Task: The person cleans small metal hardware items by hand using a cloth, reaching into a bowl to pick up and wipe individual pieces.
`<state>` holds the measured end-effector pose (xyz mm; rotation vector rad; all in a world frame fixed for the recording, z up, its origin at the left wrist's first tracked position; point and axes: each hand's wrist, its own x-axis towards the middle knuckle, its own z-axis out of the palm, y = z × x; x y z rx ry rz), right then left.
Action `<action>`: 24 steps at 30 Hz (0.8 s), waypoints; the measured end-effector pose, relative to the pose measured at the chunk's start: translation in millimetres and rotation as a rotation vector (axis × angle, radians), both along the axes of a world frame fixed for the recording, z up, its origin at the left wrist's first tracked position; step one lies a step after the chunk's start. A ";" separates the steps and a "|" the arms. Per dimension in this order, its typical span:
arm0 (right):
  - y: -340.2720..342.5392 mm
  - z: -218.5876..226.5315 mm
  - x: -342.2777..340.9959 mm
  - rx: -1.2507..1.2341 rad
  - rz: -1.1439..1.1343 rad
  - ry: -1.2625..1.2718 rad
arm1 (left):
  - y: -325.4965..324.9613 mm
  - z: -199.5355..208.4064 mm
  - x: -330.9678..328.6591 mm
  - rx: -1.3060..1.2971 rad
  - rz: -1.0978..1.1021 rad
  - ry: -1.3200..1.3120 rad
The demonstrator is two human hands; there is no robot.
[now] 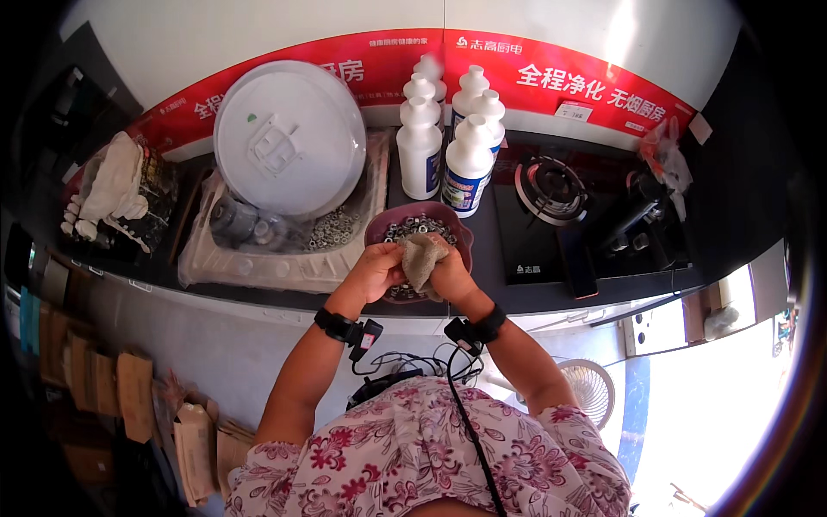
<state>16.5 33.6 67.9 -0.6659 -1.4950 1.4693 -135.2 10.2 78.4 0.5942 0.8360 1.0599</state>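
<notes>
Both of my hands meet over a purple bowl [460, 231] filled with several small metal nuts and washers [412, 227]. My left hand [376, 270] and my right hand [450, 274] together clutch a greyish-brown cloth [422, 253], bunched between the fingers above the bowl's near side. Whether a metal piece sits inside the cloth is hidden. Each wrist wears a black band with a small device and a cable.
Several white plastic bottles [420, 146] stand behind the bowl. To the left, a clear tray [258, 269] holds more metal washers and a large round white lid [289, 136]. A black gas hob [551, 191] lies right. White gloves [110, 185] sit far left. A fan [589, 389] stands below.
</notes>
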 end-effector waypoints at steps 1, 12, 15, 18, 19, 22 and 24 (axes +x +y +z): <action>-0.5 0.5 0.5 -0.004 -0.018 -0.038 | -2.7 5.6 3.3 0.004 0.020 0.005; -0.1 0.9 2.2 -0.155 -0.055 -0.059 | 7.8 -15.0 -6.8 0.024 -0.165 -0.074; -2.5 10.0 1.3 -0.152 -0.062 -0.138 | 9.5 -18.5 -9.3 0.003 -0.145 -0.069; -5.8 11.9 -2.9 -0.136 -0.071 -0.165 | 14.8 -34.3 -16.1 0.069 -0.238 -0.179; -7.0 11.5 -4.6 -0.083 -0.104 -0.142 | 15.0 -35.0 -16.0 0.067 -0.234 -0.178; -6.4 6.6 -5.4 -0.029 -0.160 -0.129 | 16.2 -36.2 -15.4 0.050 -0.236 -0.168; -3.1 3.7 -3.6 -0.027 -0.180 -0.139 | 18.3 -35.6 -15.7 0.037 -0.238 -0.161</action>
